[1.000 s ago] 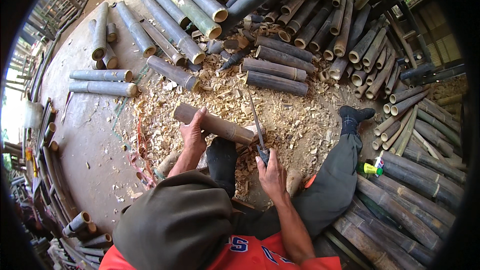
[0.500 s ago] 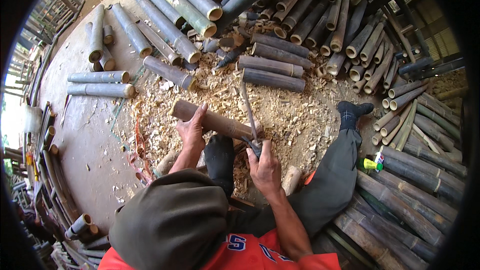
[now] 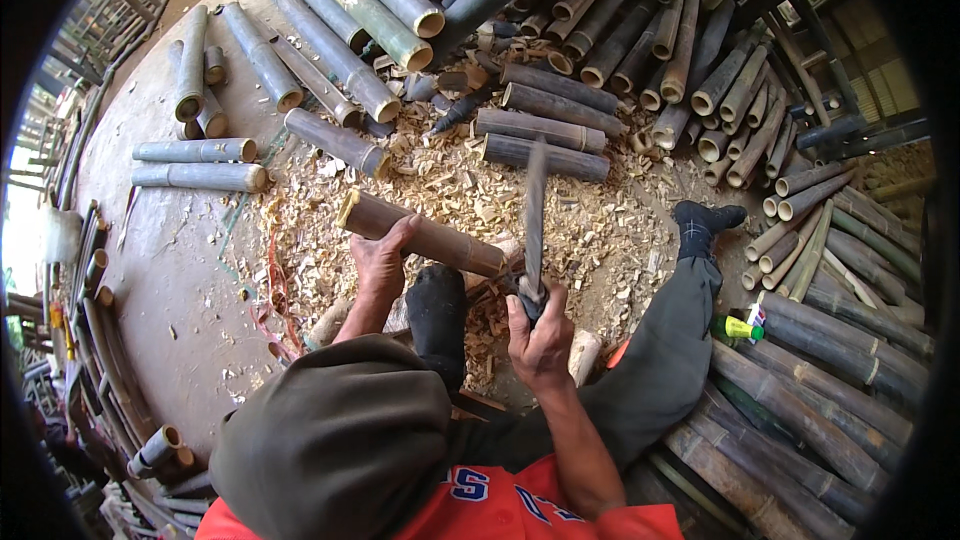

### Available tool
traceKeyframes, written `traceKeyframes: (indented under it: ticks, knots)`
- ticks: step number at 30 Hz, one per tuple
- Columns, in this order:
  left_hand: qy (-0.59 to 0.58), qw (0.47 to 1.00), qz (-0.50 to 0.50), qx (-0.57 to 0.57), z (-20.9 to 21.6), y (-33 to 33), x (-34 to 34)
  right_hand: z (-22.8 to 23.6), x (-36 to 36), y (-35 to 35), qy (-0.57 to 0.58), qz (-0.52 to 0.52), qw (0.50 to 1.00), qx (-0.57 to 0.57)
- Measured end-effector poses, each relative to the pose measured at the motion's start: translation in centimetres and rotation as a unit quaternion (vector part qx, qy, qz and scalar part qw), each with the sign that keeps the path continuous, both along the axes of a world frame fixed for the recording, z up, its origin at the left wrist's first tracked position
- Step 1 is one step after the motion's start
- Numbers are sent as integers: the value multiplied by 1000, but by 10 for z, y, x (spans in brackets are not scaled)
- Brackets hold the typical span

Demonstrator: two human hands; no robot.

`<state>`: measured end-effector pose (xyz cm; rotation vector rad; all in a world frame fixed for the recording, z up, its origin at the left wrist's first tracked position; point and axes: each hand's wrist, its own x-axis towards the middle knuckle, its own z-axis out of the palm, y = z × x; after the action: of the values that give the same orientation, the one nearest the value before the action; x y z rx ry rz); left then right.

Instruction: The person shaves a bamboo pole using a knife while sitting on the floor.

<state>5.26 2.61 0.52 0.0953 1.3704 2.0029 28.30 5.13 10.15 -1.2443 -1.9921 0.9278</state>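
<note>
Daylight glare far left; knife blade (image 3: pixel 535 215) blurred, probably by motion; edges bent, rim black.

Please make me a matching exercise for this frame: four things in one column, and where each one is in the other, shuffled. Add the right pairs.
Things
1. knife
2. bamboo piece
3. wood chips
4. small yellow container

Places
A. scattered over the ground
B. gripped in the left hand
C. beside the bamboo poles at the right of the picture
D. held by its handle in the right hand

Right pairs: 1-D, 2-B, 3-A, 4-C
</note>
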Motion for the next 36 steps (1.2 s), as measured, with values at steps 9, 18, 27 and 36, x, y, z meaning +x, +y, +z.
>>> traceKeyframes:
  ticks: [9,18,27,36]
  knots:
    - [16,991,-134,7,-1,-15,-20,-21,4,14,-146,34,983,-107]
    - [2,989,-143,-29,20,-15,-12,-86,17,22,-270,44,954,-120]
    - [-25,997,-49,-62,2,-3,-9,-55,8,0,-13,22,1000,0]
    - [22,997,-58,-48,-2,-15,-12,5,-1,1,-89,40,994,-49]
